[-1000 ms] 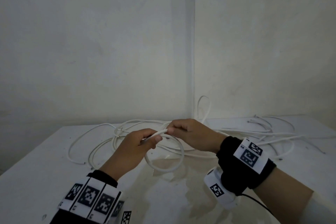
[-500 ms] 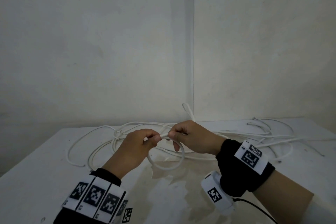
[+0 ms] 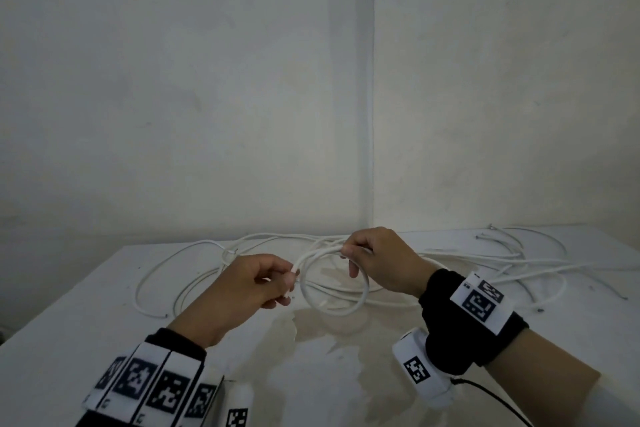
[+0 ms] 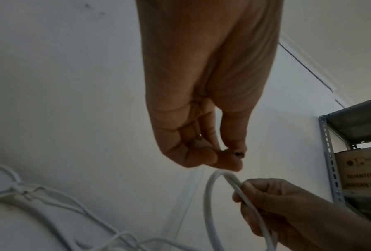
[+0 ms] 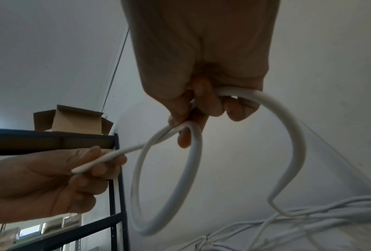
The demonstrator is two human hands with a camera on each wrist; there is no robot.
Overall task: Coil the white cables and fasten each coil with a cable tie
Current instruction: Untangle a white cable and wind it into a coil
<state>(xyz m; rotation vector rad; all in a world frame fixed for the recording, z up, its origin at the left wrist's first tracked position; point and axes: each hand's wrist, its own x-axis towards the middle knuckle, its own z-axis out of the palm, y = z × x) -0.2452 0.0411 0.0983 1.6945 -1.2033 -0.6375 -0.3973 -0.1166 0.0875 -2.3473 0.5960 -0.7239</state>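
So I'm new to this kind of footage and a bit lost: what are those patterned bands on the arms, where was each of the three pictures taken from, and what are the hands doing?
No machine here: a person works with bare hands. The checkered bands are markers strapped to the wrists beside small cameras. The wide picture comes from a camera on the head, looking down at a white table in a room corner. The other two come from the wrists, looking along each hand.

A loose tangle of white cables lies on the table. The right hand holds a small coil of one cable at its top, fingers curled round it. The left hand pinches the cable's free end beside the coil. I can't make out any cable tie. The wrist views also show metal shelves carrying a cardboard box.
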